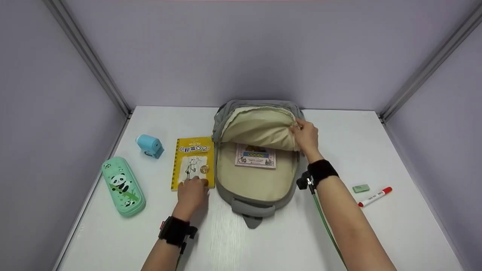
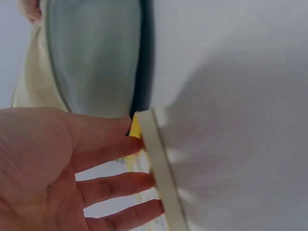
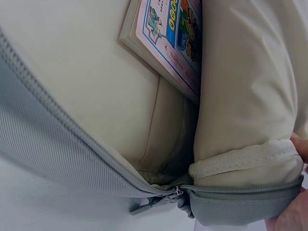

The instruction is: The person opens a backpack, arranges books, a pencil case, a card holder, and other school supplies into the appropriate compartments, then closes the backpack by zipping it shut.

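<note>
1. A grey backpack (image 1: 252, 186) is laid open on a white table (image 1: 233, 244); inside, a pink-bordered book (image 1: 256, 157) is partly covered by the raised flap (image 1: 260, 128).
2. The flap's edge is pinched between the thumb and fingers of the right hand (image 1: 307, 138).
3. A yellow book (image 1: 193, 156), just beside the backpack, is touched by the spread fingers of the left hand (image 1: 192, 194).
4. A green case (image 1: 123, 187), apparently closed, is seen farther left.

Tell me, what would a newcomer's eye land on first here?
Probably the open grey backpack in the middle of the white table, its flap held up by the right hand over a pink book. Left of it, a bright yellow book is touched by the left hand. Farther left lies a green panda-decorated case.
</note>
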